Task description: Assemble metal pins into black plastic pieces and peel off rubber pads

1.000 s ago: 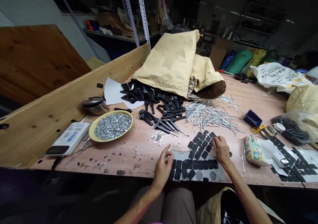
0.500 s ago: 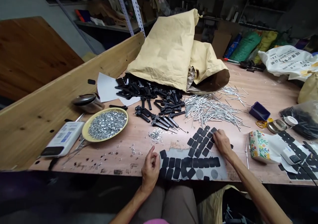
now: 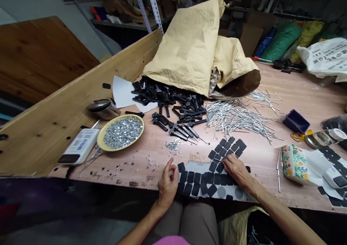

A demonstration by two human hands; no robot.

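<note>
Above the black pads (image 3: 222, 142), the right hand (image 3: 235, 169) pinches a thin metal rod (image 3: 218, 160), likely light, stiff, best held near its tip; left hand (image 3: 167, 182) half-curled, grip unclear!

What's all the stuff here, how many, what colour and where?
Table: one, pinkish-brown, middle
Paper sacks: two, tan, back
Plastic parts: many, black, before the sacks
Metal rods: many, silver, right of those parts
Dish: one, yellow, left, full of silver bits
Metal cup: one, silver, behind the dish
White device: one, white, left
Loose washers: many, silver, centre
Black pads: many, black, front, some on a grey sheet
Flowered box: one, white-patterned, right
Tray: one, purple-blue, right
Jar: one, clear, right
Bags: several, green, yellow, white, far right
Background clutter: uncountable, dark, back
Left hand: one, beside the sheet
Right hand: one, over the pads, with a thin silver tool
</note>
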